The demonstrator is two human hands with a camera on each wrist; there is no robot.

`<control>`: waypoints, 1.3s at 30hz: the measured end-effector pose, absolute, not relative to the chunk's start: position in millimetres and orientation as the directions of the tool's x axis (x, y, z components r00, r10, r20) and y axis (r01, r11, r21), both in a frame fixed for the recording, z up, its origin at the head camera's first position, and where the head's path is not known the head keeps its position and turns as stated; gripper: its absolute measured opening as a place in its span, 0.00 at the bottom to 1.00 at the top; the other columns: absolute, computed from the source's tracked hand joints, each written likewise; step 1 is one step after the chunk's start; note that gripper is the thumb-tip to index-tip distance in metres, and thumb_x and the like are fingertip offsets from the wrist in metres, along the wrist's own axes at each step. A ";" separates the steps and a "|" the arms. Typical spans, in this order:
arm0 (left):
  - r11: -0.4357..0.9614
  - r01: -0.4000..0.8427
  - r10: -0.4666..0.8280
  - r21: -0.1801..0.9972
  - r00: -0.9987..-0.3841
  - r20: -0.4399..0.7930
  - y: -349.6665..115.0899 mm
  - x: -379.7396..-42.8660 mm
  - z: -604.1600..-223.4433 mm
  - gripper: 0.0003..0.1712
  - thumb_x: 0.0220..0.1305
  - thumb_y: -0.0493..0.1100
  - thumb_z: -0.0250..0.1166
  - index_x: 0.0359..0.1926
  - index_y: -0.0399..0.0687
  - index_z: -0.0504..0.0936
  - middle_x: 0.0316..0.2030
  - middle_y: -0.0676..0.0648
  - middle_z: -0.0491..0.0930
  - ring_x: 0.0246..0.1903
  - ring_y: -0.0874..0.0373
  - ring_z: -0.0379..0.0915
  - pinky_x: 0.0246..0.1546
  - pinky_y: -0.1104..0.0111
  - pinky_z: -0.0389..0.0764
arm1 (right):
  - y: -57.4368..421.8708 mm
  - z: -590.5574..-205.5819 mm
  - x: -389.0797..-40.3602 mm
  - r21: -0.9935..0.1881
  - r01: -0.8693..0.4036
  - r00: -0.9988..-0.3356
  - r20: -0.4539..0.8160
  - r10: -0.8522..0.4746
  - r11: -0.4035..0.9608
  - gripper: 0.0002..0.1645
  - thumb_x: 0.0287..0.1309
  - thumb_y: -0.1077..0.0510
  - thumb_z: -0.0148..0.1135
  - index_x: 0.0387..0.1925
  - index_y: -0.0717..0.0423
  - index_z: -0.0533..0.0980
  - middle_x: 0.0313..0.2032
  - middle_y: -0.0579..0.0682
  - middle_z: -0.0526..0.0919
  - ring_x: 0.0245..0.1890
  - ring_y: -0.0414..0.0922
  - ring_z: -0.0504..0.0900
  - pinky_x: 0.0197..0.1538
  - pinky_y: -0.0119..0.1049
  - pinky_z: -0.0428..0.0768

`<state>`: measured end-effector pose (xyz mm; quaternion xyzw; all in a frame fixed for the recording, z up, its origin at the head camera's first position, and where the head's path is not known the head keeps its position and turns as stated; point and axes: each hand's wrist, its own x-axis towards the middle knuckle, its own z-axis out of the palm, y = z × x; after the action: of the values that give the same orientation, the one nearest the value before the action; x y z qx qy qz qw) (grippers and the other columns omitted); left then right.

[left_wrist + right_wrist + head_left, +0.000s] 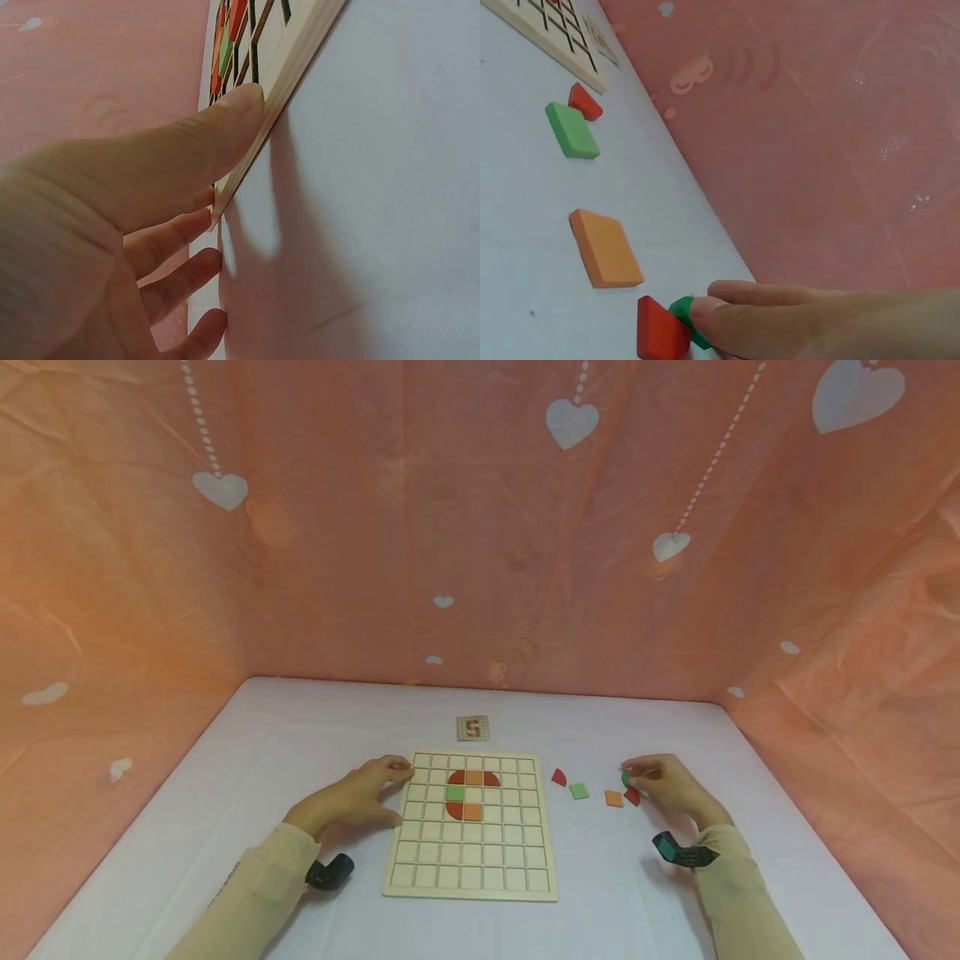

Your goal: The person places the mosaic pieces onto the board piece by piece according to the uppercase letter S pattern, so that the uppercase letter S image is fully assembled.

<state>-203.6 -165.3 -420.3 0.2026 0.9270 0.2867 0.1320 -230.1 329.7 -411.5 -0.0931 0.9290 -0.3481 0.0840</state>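
My left hand [358, 795] rests at the left edge of a wooden grid board [480, 860], fingers and thumb spread; the thumb lies on its rim in the left wrist view. Red quarter-circles [454, 811], orange squares [472, 812] and a light green square [455, 793] sit in the upper cells. Right of the board, my right hand [666, 781] pinches a dark green piece [682, 309], its outline mostly hidden by the fingers. Just beside it lies a red quarter-circle piece [658, 330], with a loose orange square [606, 249] nearby.
Another light green square [578, 791] and a red quarter-circle [558, 777] lie nearer the board. Behind the board is a small pattern card [473, 728]. Pink cloth walls [480, 568] with heart prints surround the white table [337, 710].
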 end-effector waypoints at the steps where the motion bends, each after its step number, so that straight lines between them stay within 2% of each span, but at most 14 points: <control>1: 0.752 0.307 0.457 0.582 -0.881 -0.125 -165.5 -203.7 -420.4 0.45 0.54 0.42 0.77 0.71 0.36 0.69 0.72 0.36 0.64 0.74 0.34 0.55 0.75 0.39 0.58 | 329.3 -412.1 -229.8 -0.663 -0.101 -0.970 -0.099 -0.221 0.742 0.18 0.66 0.66 0.60 0.56 0.66 0.80 0.53 0.65 0.83 0.47 0.50 0.77 0.46 0.32 0.80; 5: 0.751 0.312 0.459 0.583 -0.880 -0.121 -165.8 -203.7 -420.8 0.45 0.54 0.41 0.77 0.71 0.35 0.70 0.72 0.37 0.65 0.74 0.34 0.55 0.74 0.39 0.58 | 327.6 -412.5 -228.5 -0.661 -0.068 -0.973 -0.122 -0.196 0.747 0.19 0.67 0.67 0.59 0.57 0.64 0.80 0.55 0.64 0.82 0.49 0.52 0.75 0.51 0.38 0.79; 12: 0.760 0.293 0.442 0.580 -0.887 -0.131 -164.5 -203.6 -420.8 0.46 0.52 0.42 0.78 0.71 0.37 0.70 0.72 0.37 0.65 0.74 0.35 0.56 0.75 0.39 0.58 | 326.1 -411.1 -231.3 -0.633 -0.102 -0.970 -0.109 -0.218 0.768 0.19 0.65 0.69 0.58 0.57 0.67 0.79 0.50 0.63 0.82 0.44 0.50 0.74 0.42 0.30 0.77; 22: 0.758 0.269 0.424 0.594 -0.896 -0.136 -162.4 -204.3 -420.0 0.46 0.52 0.43 0.78 0.71 0.37 0.70 0.73 0.37 0.65 0.74 0.34 0.55 0.75 0.38 0.58 | 325.6 -410.9 -232.0 -0.635 -0.080 -0.971 -0.125 -0.205 0.768 0.19 0.64 0.69 0.58 0.56 0.66 0.79 0.47 0.61 0.81 0.42 0.48 0.74 0.40 0.32 0.75; 27: 0.759 0.265 0.422 0.595 -0.896 -0.138 -163.3 -203.6 -421.3 0.46 0.52 0.43 0.78 0.71 0.37 0.70 0.73 0.37 0.64 0.75 0.34 0.54 0.75 0.38 0.58 | 326.1 -413.9 -231.7 -0.636 -0.068 -0.972 -0.131 -0.195 0.769 0.17 0.64 0.68 0.60 0.54 0.66 0.79 0.47 0.61 0.81 0.42 0.49 0.74 0.42 0.32 0.78; 35: 0.762 0.273 0.424 0.587 -0.896 -0.135 -164.5 -203.6 -421.9 0.46 0.53 0.43 0.78 0.71 0.37 0.69 0.73 0.38 0.64 0.75 0.35 0.54 0.75 0.37 0.56 | 326.4 -415.1 -231.9 -0.627 -0.098 -0.980 -0.074 -0.185 0.773 0.12 0.62 0.66 0.65 0.47 0.65 0.79 0.42 0.59 0.82 0.42 0.50 0.79 0.47 0.39 0.81; 39: 0.767 0.276 0.422 0.579 -0.897 -0.132 -164.8 -203.9 -421.8 0.46 0.53 0.43 0.78 0.71 0.37 0.69 0.73 0.39 0.64 0.75 0.35 0.54 0.74 0.37 0.57 | 326.0 -413.1 -232.3 -0.632 -0.117 -0.982 -0.040 -0.183 0.766 0.09 0.61 0.68 0.65 0.43 0.65 0.78 0.39 0.58 0.83 0.41 0.49 0.81 0.44 0.36 0.82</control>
<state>-203.9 -164.8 -421.8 0.1874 0.9312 0.2852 0.1282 -232.3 326.0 -413.1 -0.0798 0.9384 -0.3326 0.0497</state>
